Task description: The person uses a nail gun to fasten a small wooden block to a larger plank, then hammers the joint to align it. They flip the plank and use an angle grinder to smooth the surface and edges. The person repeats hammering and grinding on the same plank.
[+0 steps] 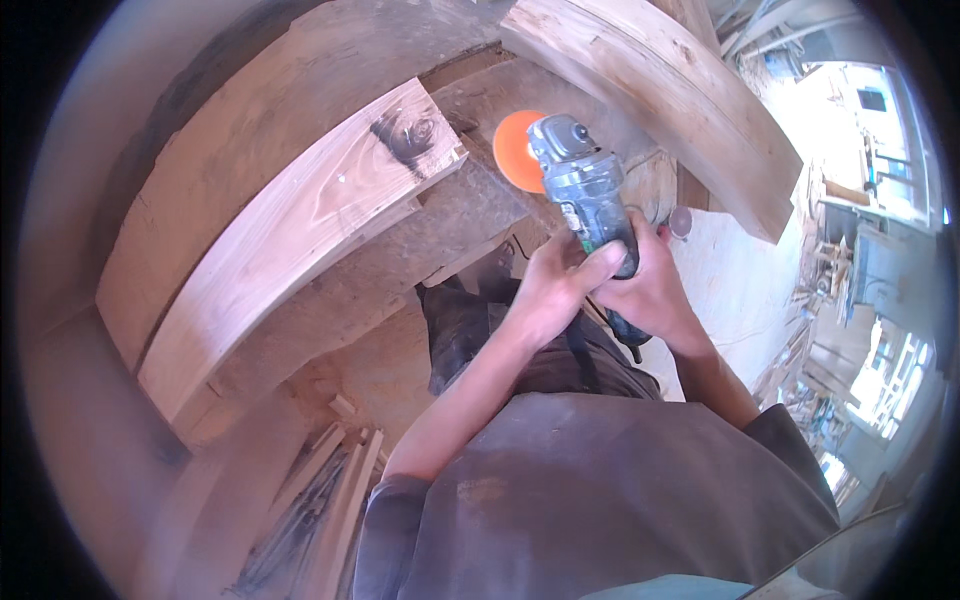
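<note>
An angle grinder [590, 185] with a dark body and a grey metal head is held in front of me in both hands. Its round orange disc [517, 151] points to the far left, apart from the wood. My left hand [563, 280] closes on the grinder's body from the left, thumb across the top. My right hand [650, 285] wraps the rear of the body from the right. To the left lies a thick, pale wooden beam [300, 225] with a slightly curved edge and a dark knot near its end.
Another heavy beam [690, 100] lies at the far right. Under the pale beam is a dusty wooden bench [400, 240]. Thin wood strips [330, 490] and dark rods lie at lower left. Scrap wood [800, 370] is heaped along the right side near bright windows [885, 370].
</note>
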Available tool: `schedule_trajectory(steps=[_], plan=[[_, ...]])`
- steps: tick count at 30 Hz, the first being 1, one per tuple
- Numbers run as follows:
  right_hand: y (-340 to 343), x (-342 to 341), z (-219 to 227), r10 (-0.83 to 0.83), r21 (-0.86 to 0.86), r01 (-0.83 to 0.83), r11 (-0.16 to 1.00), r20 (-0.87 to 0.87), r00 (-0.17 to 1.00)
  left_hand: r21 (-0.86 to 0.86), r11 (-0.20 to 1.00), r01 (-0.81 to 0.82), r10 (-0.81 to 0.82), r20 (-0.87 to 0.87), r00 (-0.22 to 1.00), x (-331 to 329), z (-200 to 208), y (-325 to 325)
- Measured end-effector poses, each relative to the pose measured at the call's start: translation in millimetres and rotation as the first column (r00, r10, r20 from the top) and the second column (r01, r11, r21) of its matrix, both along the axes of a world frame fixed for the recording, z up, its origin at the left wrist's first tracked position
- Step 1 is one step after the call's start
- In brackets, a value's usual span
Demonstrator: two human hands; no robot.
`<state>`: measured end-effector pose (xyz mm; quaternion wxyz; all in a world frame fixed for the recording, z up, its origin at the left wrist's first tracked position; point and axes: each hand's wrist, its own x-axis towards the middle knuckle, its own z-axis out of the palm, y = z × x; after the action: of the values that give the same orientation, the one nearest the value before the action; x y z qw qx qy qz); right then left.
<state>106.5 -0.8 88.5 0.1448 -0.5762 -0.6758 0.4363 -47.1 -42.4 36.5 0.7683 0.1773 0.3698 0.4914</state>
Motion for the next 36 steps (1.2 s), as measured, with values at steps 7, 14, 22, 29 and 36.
schedule_trajectory(steps=[7, 14, 22, 29, 36], plan=[[16.3, 22.1, 4.2, 0.156, -0.207, -0.224, 0.952, -0.301, 0.941, -0.158, 0.941, -0.299, 0.322, 0.154, 0.934, 32.9, 2.6, 21.6], [23.5, 8.7, 14.8, 0.276, -0.102, -0.302, 0.948, -0.214, 0.937, -0.157, 0.879, -0.451, 0.470, 0.118, 0.875, 34.3, 9.9, 23.6], [30.3, 4.5, 8.0, 0.289, -0.063, -0.311, 0.948, -0.230, 0.929, -0.182, 0.871, -0.456, 0.481, 0.132, 0.867, 34.7, 5.8, 31.2], [32.4, -1.3, 10.3, 0.300, -0.117, -0.326, 0.938, -0.197, 0.933, -0.174, 0.856, -0.487, 0.509, 0.116, 0.853, 34.4, -0.5, 31.5], [29.9, -0.9, 7.3, 0.256, -0.109, -0.287, 0.952, -0.233, 0.938, -0.168, 0.867, -0.469, 0.489, 0.110, 0.865, 30.5, 4.8, 33.3]])
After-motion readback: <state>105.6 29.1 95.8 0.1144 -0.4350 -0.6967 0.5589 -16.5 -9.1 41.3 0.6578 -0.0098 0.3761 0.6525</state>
